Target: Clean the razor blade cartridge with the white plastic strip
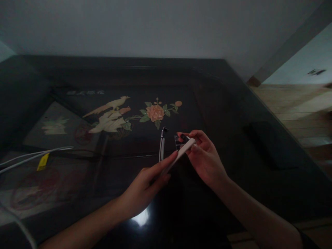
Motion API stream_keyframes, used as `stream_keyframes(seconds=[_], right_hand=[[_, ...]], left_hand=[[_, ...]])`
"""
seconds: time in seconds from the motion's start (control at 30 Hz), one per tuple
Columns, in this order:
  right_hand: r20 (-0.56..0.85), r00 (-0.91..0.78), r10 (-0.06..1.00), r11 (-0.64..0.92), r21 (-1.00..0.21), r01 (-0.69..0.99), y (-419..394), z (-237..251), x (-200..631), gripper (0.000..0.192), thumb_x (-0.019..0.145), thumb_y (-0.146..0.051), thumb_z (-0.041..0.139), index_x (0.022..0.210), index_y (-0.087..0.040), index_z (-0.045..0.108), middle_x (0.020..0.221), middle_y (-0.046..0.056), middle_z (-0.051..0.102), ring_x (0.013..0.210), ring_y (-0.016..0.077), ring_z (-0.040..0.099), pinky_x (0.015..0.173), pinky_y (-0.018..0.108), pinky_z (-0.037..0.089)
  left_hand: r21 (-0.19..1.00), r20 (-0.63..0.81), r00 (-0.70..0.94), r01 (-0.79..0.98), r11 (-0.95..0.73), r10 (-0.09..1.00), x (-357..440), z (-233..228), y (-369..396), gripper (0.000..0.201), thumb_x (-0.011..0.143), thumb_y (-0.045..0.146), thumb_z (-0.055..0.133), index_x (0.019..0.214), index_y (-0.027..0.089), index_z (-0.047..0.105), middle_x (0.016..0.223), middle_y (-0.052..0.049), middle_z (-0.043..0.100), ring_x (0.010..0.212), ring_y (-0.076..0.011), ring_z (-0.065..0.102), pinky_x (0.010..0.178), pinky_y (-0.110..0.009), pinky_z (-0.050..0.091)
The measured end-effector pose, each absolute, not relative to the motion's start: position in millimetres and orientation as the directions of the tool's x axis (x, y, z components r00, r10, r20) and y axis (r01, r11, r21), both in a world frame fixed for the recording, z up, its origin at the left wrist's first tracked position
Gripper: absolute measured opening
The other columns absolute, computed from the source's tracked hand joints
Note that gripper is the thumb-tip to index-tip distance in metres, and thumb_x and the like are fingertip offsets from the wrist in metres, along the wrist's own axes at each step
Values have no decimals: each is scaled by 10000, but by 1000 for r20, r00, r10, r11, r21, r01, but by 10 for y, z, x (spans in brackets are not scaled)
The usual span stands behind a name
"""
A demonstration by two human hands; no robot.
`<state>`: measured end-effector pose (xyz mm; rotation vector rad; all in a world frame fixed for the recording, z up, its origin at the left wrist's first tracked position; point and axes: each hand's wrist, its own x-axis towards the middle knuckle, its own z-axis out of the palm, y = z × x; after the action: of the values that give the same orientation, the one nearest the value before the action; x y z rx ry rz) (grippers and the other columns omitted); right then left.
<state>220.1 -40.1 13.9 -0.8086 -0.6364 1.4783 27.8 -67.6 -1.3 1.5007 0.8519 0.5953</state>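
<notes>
Both hands meet over a dark lacquered table (223,103) inlaid with a bird and flower picture. My left hand (145,188) pinches the near end of a thin white strip (180,155) between thumb and forefinger. My right hand (204,155) holds the strip's far end together with a small dark, shiny object (181,139) at its fingertips; the dim light hides what that object is. A slim silvery tool (162,147) with a dark tip lies on the table just left of the hands, touched by neither.
White cables (33,156) with a yellow tag (43,161) run in from the left edge. A dark flat object (269,143) lies on the table at right. Beyond the table's right edge there is a wooden floor (298,107). A pale wall rises behind.
</notes>
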Motion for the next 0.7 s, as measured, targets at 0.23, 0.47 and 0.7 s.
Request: stream_keyframes(seconds=[0.23, 0.47, 0.7], right_hand=[[-117, 18, 993, -83, -797, -598, -403, 127, 2203, 281, 579, -268, 888, 785, -283, 697, 979, -20, 764, 923, 173, 693, 954, 349, 530], [-105, 0, 994, -83, -783, -616, -403, 117, 2210, 247, 619, -248, 874, 795, -281, 704, 965, -18, 756, 888, 138, 671, 788, 251, 556], [-103, 36, 994, -61, -803, -593, -396, 117, 2217, 286, 599, -250, 888, 805, -270, 690, 907, -31, 697, 842, 136, 645, 741, 248, 560]], left_hand=[[983, -96, 569, 181, -10, 817, 279, 2, -631, 535, 964, 212, 479, 1485, 300, 400, 1278, -26, 678, 997, -150, 671, 912, -266, 510], [976, -141, 508, 215, 33, 850, 285, -6, -612, 535, 969, 228, 468, 1497, 253, 382, 1103, -29, 730, 854, -146, 672, 824, -270, 536], [981, -132, 434, 187, 55, 891, 286, 13, -571, 530, 949, 242, 502, 1474, 234, 434, 981, -46, 730, 1009, -206, 651, 883, -305, 520]])
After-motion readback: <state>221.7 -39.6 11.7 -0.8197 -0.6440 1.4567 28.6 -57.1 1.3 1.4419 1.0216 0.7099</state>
